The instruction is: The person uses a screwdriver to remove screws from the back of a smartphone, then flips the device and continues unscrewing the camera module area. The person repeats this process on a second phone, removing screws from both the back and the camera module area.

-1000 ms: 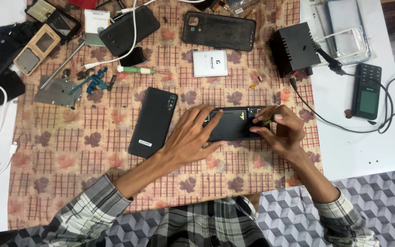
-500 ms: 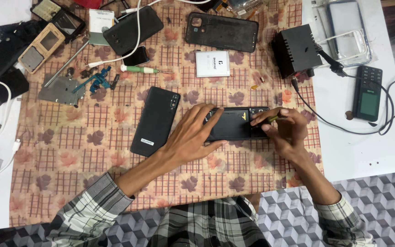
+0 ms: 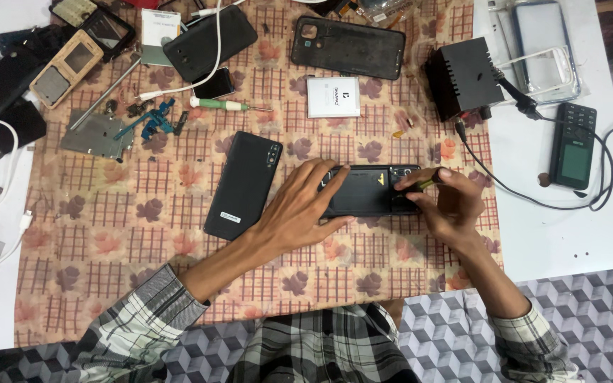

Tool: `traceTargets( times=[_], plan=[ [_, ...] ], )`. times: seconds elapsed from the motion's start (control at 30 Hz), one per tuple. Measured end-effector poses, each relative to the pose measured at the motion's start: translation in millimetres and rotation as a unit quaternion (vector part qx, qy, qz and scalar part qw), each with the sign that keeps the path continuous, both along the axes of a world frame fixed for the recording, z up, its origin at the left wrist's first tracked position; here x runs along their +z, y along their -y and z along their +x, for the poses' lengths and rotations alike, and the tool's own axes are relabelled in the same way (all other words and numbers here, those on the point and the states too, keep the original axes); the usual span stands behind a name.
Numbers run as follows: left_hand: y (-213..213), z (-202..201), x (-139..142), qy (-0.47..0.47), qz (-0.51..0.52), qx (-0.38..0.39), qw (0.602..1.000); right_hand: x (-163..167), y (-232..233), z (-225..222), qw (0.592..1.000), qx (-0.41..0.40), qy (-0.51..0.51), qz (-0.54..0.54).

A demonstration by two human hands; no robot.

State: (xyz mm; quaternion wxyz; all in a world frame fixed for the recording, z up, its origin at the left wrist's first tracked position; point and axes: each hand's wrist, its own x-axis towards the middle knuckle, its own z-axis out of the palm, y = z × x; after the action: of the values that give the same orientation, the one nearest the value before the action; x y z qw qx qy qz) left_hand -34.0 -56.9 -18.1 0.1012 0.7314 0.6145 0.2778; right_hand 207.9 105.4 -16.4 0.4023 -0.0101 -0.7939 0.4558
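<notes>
— Bench (image 3: 94,234) status?
— Left hand (image 3: 296,213) is lying flat, fingers released, pressing the opened phone (image 3: 367,191) (mid-cloth). Right hand (image 3: 448,206) is pinching a small tool (image 3: 426,183) at its end.

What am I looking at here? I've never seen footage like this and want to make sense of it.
This is filmed by a camera on a person's head, looking down at their own two bare hands; there is no machine. The left hand presses flat on a black opened phone lying on a brown flower-patterned cloth. The right hand pinches a small thin tool at the phone's end; its tip is too small to make out. Beside them lies a black phone back cover. Farther off are a green-handled screwdriver, a white rectangular battery, a black box-shaped unit and a dark keypad phone.
</notes>
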Motion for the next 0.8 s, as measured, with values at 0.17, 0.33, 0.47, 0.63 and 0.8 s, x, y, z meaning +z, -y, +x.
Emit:
traceTargets(
  times=[0.17, 0.33, 0.47, 0.63, 0.8],
  plan=[
    [0, 0, -1, -0.003, 0.002, -0.001, 1.0, -2, 2, -1, 0.997, -0.056, 0.012, 0.052],
    [1, -1, -1, 0.0, 0.012, -0.001, 1.0, 5, 5, -4, 0.998, -0.036, 0.026, 0.042],
    [1, 0, 0, -0.005, 0.006, 0.0, 1.0, 8, 5, -6, 0.998, -0.008, 0.027, 0.053],
    [1, 0, 1, -0.003, 0.013, -0.002, 1.0, 1, 5, -7, 0.998, -0.041, -0.002, 0.057],
    [2, 0, 1, 0.001, 0.005, -0.005, 1.0, 3, 3, 0, 0.998, -0.003, 0.023, -0.057]
  ],
)
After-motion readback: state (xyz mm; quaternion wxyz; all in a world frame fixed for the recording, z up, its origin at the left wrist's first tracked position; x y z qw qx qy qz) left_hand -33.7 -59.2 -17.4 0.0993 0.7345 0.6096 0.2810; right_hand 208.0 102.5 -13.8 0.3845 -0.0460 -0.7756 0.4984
